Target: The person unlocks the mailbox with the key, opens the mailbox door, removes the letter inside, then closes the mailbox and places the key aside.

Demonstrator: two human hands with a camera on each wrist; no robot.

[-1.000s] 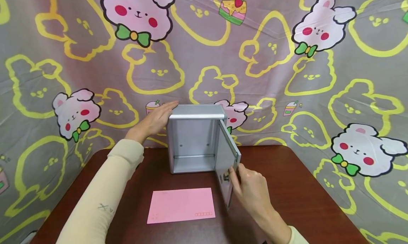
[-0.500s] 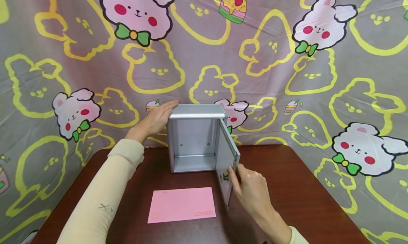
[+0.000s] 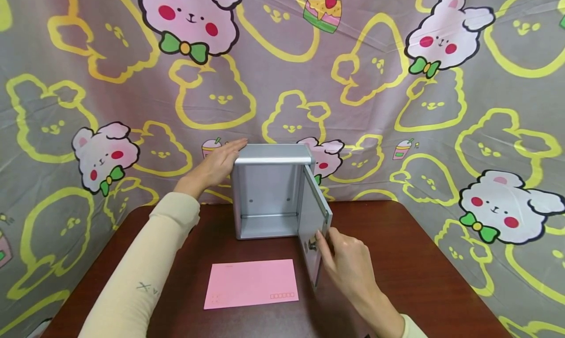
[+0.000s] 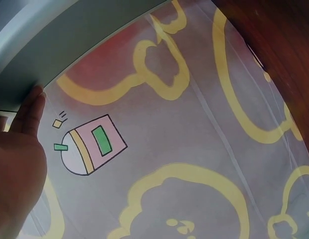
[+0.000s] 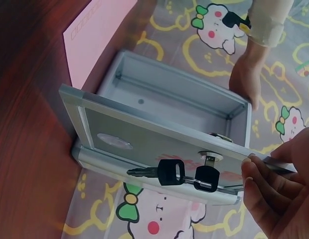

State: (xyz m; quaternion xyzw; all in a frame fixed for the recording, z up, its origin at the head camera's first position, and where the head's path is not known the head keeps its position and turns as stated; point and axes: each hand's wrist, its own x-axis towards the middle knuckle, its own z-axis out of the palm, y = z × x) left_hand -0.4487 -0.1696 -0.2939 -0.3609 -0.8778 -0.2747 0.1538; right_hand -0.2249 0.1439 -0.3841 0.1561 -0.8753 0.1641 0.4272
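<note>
A silver-grey metal mailbox [image 3: 273,153] stands upright at the back of the table, its hinged door [image 3: 314,213] swung outward on the right. Nothing shows inside. My left hand [image 3: 217,164] rests with straight fingers on the top left edge of the box; the left wrist view has the fingertips at that grey side. With thumb and fingers my right hand [image 3: 350,257] pinches the free edge of the door. In the right wrist view a black-headed key [image 5: 207,178] sits in the door's lock, and a second key [image 5: 170,172] hangs from it.
A pink envelope [image 3: 251,284] lies flat on the dark red-brown table [image 3: 388,259], in front of the box and left of the door. Behind the table hangs a grey cloth [image 3: 379,112] with yellow outlines and cartoon rabbits.
</note>
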